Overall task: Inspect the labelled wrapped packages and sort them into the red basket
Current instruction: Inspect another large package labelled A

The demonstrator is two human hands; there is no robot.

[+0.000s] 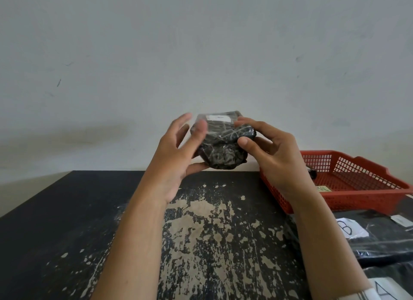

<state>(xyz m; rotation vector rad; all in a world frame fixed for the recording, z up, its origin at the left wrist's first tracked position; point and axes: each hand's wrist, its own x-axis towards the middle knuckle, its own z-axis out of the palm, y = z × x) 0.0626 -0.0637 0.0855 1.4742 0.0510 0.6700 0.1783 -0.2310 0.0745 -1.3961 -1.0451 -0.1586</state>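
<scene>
I hold a black wrapped package [221, 143] with a white label on its top up in front of the wall, above the table's far edge. My right hand [271, 152] grips its right side, thumb on the front and fingers over the top. My left hand [178, 152] supports it from below with the thumb, its fingers spread and blurred against the left side. The red basket [348, 197] sits on the table at the right, behind my right hand, with a dark package partly visible inside.
A worn black table [201, 232] with chipped paint lies below my arms. At the lower right lie more black wrapped packages: one labelled B [380, 239] and one with a white label [388, 286] at the frame's corner. A plain wall stands behind.
</scene>
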